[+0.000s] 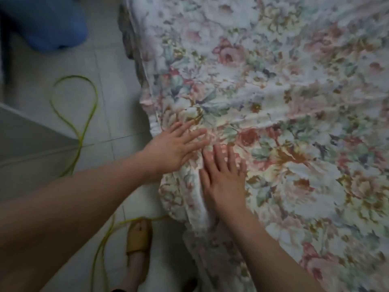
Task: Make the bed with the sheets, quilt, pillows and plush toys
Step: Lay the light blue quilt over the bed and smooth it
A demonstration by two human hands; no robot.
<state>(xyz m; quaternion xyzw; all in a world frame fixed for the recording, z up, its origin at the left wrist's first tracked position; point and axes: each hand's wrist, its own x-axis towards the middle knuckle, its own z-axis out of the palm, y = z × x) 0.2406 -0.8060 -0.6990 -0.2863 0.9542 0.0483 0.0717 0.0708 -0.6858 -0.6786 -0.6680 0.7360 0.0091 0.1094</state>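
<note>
Two hands, head view: both lie flat on the floral sheet [273, 98], side by side near the edge of the bed.
Left hand [175, 145]: fingers straight and spread, palm down, pressing the fabric; it grips nothing.
Right hand [224, 179]: fingers straight and slightly fanned, palm down just beside the left hand; it grips nothing.
Floral sheet: spread across the bed, filling the right of the view; creased in long ridges that run out from the hands; bunched into folds at the edge beneath the hands, hanging over the side toward the floor.
Floor [117, 85]: pale tiles, left of the bed.
Cord [80, 140]: yellow-green, looped on the tiles, passing by the foot.
Foot [137, 234]: in a tan slipper, just beside the bed.
Blue object [48, 24]: blurred, top left; cannot tell what it is.
</note>
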